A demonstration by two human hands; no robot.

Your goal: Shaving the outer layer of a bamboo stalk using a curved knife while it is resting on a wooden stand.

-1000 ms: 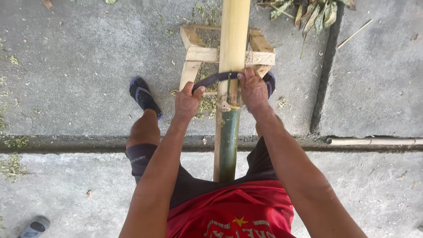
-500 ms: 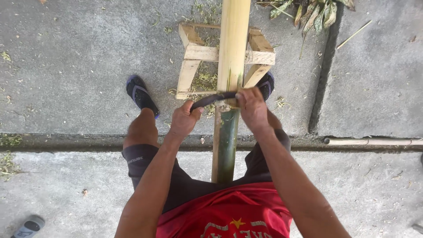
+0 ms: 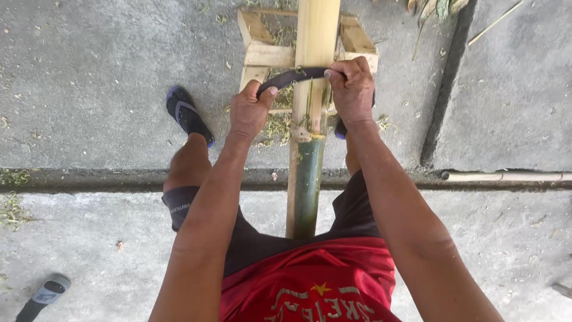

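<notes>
Blade (image 3: 292,77) across bamboo pole (image 3: 313,89) | left hand (image 3: 250,110), right hand (image 3: 353,89) hide its ends

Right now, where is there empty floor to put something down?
Bare grey concrete floor lies left of the blue flip-flop, and more right of the dark floor crack. It is crowded around the wooden stand, where both hands grip a dark curved blade on the bamboo pole.

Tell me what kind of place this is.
Probably an outdoor yard used as a work spot: bare concrete ground strewn with plant scraps, a rough wooden stand bearing a bamboo pole, and cut leaves nearby.
</notes>
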